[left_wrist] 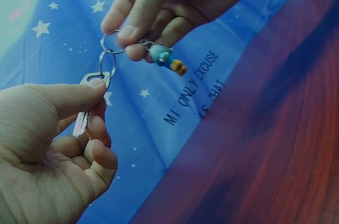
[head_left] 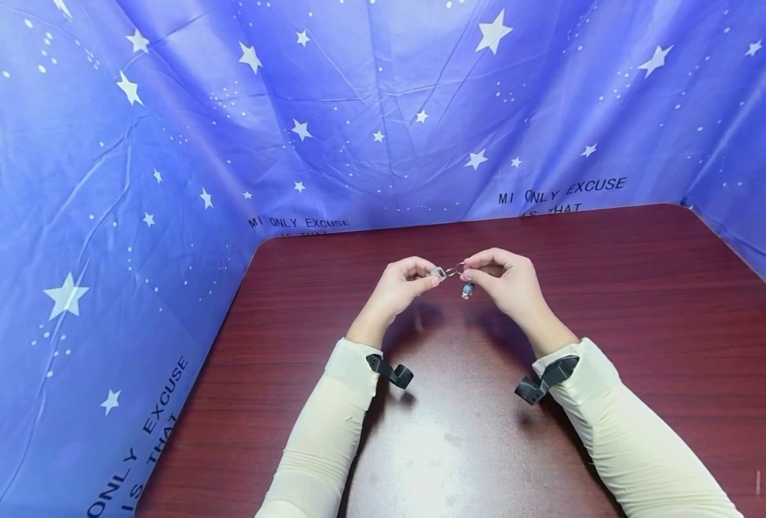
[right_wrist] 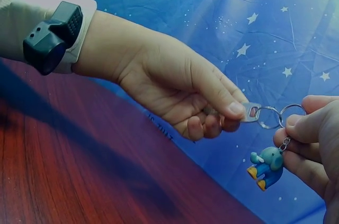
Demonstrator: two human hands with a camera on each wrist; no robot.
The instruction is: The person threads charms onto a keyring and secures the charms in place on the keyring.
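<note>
Between thumb and fingers, my left hand (head_left: 397, 288) pinches a silver key (left_wrist: 81, 123) by its head; the blade points down in the left wrist view. A small metal ring (left_wrist: 107, 65) runs through the hole in the key's head and links with a second ring (right_wrist: 293, 109). That second ring is pinched by my right hand (head_left: 508, 280). From it, on a short chain (right_wrist: 285, 143), hangs a small blue elephant charm (right_wrist: 269, 164) with yellow feet, just below the right fingers. Both hands are raised over the table, close together.
A dark red wood-grain table (head_left: 648, 302) lies under the hands. Blue curtains (head_left: 370, 93) with white stars and lettering stand around its back and sides. Each sleeve carries a black wrist mount (head_left: 392, 372).
</note>
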